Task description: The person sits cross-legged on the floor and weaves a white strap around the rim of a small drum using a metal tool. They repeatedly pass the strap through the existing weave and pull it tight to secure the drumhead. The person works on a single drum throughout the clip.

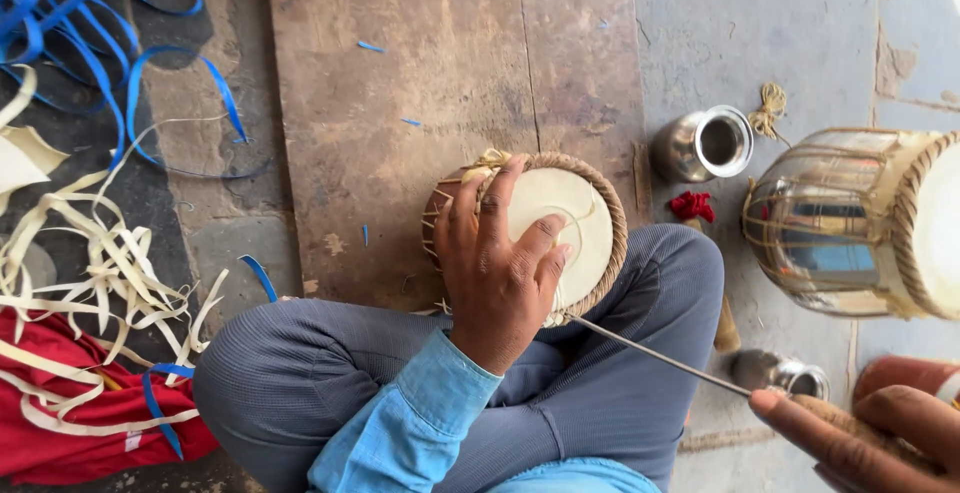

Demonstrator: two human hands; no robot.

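A small drum [560, 228] with a pale skin head and a braided tan rim lies tilted in the person's lap, its laced wooden body toward the brown board. A thin metal rod [660, 357] slants from its lower rim rightward.

No packages, labels, signs or screens are showing anywhere in this view.
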